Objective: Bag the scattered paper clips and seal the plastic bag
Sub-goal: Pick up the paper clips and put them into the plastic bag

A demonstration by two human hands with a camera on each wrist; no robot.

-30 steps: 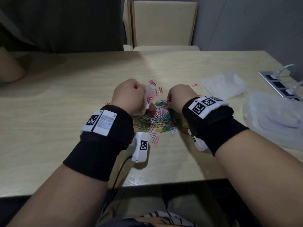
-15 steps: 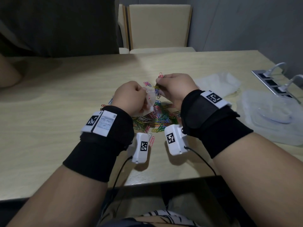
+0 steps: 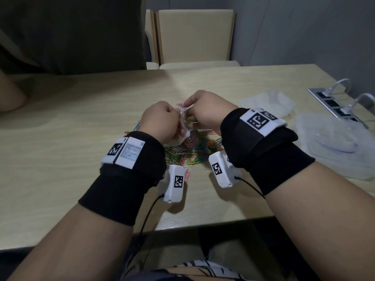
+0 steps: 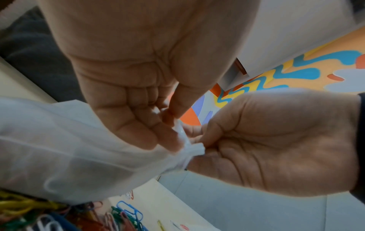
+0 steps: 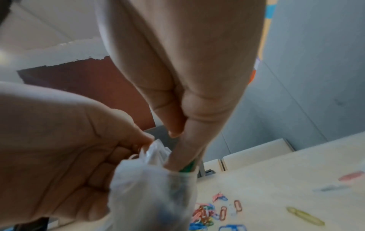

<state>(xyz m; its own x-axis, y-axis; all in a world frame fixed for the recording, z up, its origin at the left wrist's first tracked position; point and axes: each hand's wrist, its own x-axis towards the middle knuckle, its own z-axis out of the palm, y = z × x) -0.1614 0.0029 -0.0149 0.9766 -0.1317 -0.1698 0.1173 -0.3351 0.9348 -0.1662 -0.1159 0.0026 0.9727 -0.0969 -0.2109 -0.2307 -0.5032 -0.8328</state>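
A small clear plastic bag (image 3: 178,138) hangs from my left hand (image 3: 158,120), which pinches its rim above a pile of coloured paper clips (image 3: 194,147) on the table (image 3: 81,118). My right hand (image 3: 205,112) meets it at the bag's mouth. In the right wrist view, thumb and forefinger of the right hand (image 5: 177,156) pinch a green clip (image 5: 187,169) and reach into the bag (image 5: 150,187), beside the left hand (image 5: 128,148). In the left wrist view, the left hand (image 4: 168,125) grips the bunched rim of the bag (image 4: 69,148), with the right hand (image 4: 197,137) against it.
Loose clips (image 5: 223,211) lie beyond the pile. Other clear plastic bags (image 3: 265,102) and a larger plastic sheet (image 3: 334,142) lie at the right, near a socket strip (image 3: 332,104). A chair (image 3: 194,37) stands behind the table. Another person's arm (image 3: 10,92) rests at the far left.
My right hand lifted off the pile with clips and moved up and left to the bag's mouth. The left hand kept hold of the bag.
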